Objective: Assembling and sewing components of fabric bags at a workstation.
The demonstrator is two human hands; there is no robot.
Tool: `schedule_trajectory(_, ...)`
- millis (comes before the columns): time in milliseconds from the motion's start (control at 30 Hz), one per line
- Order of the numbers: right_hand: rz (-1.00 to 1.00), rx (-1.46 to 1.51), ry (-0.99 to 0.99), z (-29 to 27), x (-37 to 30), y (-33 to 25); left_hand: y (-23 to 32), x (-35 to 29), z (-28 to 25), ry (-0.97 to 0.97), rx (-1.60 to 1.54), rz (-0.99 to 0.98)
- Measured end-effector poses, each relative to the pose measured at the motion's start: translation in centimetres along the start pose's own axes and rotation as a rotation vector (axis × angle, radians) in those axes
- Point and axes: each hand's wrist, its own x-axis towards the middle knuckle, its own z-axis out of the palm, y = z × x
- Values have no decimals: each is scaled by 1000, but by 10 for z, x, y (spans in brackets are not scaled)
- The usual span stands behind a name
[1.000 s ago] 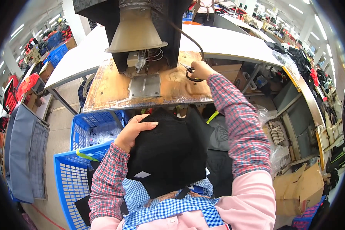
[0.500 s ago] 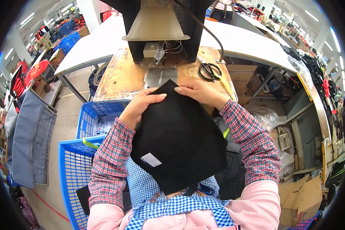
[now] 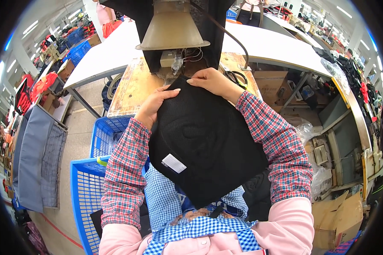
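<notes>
A black mesh-like fabric piece with a white label hangs between my hands, one corner pointing at the machine. My left hand is closed on its upper left edge, the thumb lying on top. With thumb and fingers pinched, my right hand holds the edge just right of that far corner. The corner reaches under the head of a black machine with a cone-shaped cream cover. Whether the corner touches the metal tip above it, I cannot tell.
Black-handled snips lie on the worn wooden worktop, right of the machine. Blue plastic baskets stand at my left. White tables run behind the machine. An open cardboard box sits at lower right.
Both hands have moved away from me with the fabric, bringing its corner in under the machine head. The fabric lies flatter and now covers the metal plate.
</notes>
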Motion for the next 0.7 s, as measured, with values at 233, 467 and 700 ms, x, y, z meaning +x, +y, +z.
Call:
schedule_trajectory(233, 13, -47, -9, -1, 10, -9, 5, 5, -7, 49, -45, -12)
schedule_trajectory(467, 43, -68, -4, 2, 9, -13, 3, 2, -9, 28, -28, 4)
schedule_trajectory(700, 31, -17, -47, 10, -13, -25, 4, -33, -2, 9, 122, -1)
